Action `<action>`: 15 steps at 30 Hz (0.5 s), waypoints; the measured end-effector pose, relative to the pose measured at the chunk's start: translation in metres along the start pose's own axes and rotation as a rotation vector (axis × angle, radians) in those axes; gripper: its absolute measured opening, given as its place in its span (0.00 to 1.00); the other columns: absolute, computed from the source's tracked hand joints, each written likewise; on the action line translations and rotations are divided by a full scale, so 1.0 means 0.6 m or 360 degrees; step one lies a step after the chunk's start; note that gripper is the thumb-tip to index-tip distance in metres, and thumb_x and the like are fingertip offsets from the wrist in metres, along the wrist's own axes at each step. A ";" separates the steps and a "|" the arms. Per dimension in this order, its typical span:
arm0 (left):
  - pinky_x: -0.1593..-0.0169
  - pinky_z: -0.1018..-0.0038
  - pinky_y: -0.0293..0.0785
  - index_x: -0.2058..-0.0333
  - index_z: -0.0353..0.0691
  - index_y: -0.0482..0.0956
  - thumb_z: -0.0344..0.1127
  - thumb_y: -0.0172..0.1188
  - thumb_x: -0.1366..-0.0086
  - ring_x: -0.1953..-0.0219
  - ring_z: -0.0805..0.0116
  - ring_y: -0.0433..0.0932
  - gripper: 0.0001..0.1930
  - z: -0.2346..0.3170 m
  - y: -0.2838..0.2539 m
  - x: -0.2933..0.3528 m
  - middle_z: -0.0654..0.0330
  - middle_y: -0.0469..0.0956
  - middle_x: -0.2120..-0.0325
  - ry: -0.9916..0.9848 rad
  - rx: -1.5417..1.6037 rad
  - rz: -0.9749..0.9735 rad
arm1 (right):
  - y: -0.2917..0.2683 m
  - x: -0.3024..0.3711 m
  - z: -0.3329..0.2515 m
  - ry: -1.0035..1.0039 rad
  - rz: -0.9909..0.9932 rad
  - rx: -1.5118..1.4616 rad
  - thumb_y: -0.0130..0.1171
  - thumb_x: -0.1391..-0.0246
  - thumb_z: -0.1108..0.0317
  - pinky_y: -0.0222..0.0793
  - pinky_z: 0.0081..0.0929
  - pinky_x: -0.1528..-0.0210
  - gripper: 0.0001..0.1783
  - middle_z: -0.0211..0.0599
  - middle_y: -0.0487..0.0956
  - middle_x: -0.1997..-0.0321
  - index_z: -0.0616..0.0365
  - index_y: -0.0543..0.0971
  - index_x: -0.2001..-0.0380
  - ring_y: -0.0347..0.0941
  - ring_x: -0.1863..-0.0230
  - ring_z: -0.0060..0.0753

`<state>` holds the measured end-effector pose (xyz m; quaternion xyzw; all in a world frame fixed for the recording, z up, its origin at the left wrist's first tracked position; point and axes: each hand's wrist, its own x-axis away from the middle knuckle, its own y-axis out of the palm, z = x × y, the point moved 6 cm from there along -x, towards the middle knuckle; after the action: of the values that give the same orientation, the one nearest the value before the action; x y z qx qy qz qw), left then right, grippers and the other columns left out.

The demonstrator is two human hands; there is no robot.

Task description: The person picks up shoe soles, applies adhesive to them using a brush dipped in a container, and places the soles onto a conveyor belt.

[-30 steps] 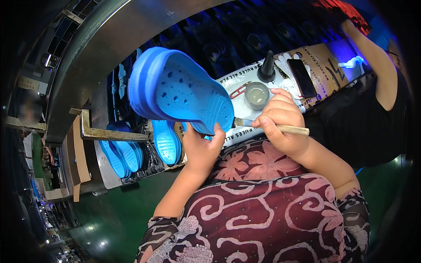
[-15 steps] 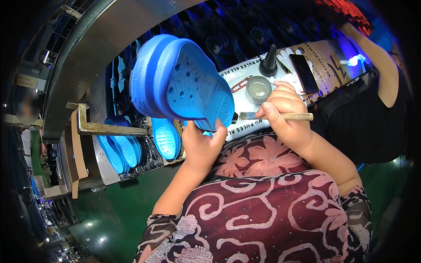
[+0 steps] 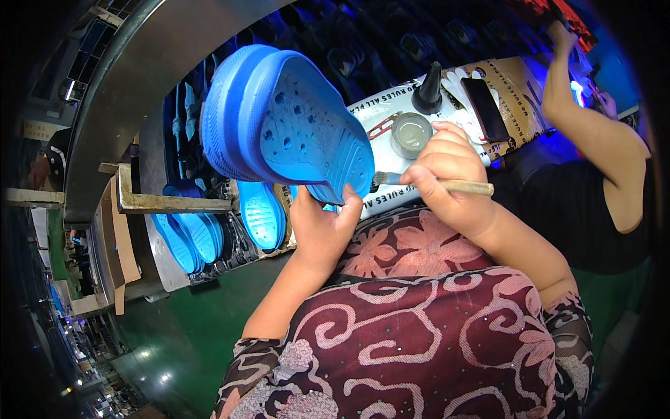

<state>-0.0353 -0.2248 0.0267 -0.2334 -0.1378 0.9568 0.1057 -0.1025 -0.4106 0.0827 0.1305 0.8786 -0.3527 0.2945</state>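
Observation:
My left hand grips a blue foam shoe sole by its lower end, thumb on the inner face. The sole is tilted up, its holed footbed turned toward me. My right hand pinches the wooden handle of a flat brush. The brush's dark bristles are at the sole's lower right rim; whether they touch it I cannot tell. Just beyond my right fingers stands a small clear cup of cloudy liquid.
Behind the cup are a black cone-shaped nozzle, white gloves and a phone. More blue soles lie left, near a metal bracket. A dark conveyor runs behind. At right, a co-worker's arm reaches up.
The sole has shifted slightly left and up. My brush has moved a little left and up along the sole's rim. The co-worker's arm has moved, its hand now higher.

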 end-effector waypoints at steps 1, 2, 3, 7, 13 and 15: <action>0.62 0.69 0.75 0.58 0.31 0.69 0.25 0.62 0.50 0.69 0.56 0.82 0.19 0.001 0.002 -0.001 0.50 0.80 0.70 -0.0003 0.0014 -0.0007 | 0.004 0.000 -0.005 0.0012 -0.0002 -0.0022 0.59 0.49 0.65 0.61 0.37 0.50 0.11 0.29 0.72 0.83 0.53 0.79 0.84 0.69 0.74 0.35; 0.62 0.69 0.75 0.58 0.31 0.69 0.25 0.62 0.50 0.69 0.56 0.82 0.20 0.002 0.004 -0.002 0.49 0.80 0.70 -0.0005 0.0028 -0.0014 | 0.006 0.001 -0.007 0.0023 -0.0003 -0.0044 0.59 0.49 0.65 0.60 0.37 0.49 0.12 0.29 0.72 0.84 0.53 0.79 0.84 0.70 0.74 0.35; 0.62 0.69 0.75 0.58 0.31 0.69 0.25 0.62 0.50 0.69 0.56 0.82 0.20 0.001 0.004 -0.002 0.49 0.80 0.70 -0.0005 0.0026 -0.0013 | 0.006 0.003 -0.005 0.0022 -0.0003 -0.0046 0.59 0.49 0.65 0.60 0.37 0.49 0.12 0.29 0.72 0.84 0.53 0.79 0.84 0.70 0.74 0.35; 0.62 0.69 0.75 0.57 0.30 0.68 0.25 0.62 0.50 0.69 0.56 0.82 0.20 0.001 0.002 -0.001 0.49 0.80 0.70 0.0026 0.0012 0.0009 | 0.003 0.012 0.007 0.0058 -0.0042 -0.0022 0.60 0.50 0.65 0.59 0.37 0.47 0.10 0.28 0.73 0.83 0.53 0.80 0.83 0.70 0.74 0.33; 0.61 0.69 0.75 0.58 0.29 0.69 0.25 0.61 0.49 0.68 0.58 0.82 0.19 0.010 0.006 0.000 0.50 0.80 0.70 0.0015 0.0088 0.0049 | 0.009 0.011 -0.003 0.0051 -0.0016 -0.0072 0.59 0.49 0.65 0.60 0.37 0.47 0.11 0.29 0.73 0.83 0.53 0.80 0.83 0.70 0.74 0.33; 0.61 0.69 0.75 0.58 0.28 0.69 0.24 0.61 0.49 0.68 0.59 0.81 0.18 0.009 0.005 -0.001 0.50 0.80 0.70 -0.0031 0.0142 0.0060 | 0.012 0.014 -0.005 0.0053 -0.0035 -0.0069 0.59 0.48 0.65 0.60 0.37 0.47 0.11 0.29 0.73 0.83 0.53 0.80 0.83 0.71 0.74 0.33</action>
<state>-0.0377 -0.2288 0.0304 -0.2215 -0.0916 0.9660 0.0964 -0.1074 -0.4029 0.0754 0.1202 0.8921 -0.3347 0.2786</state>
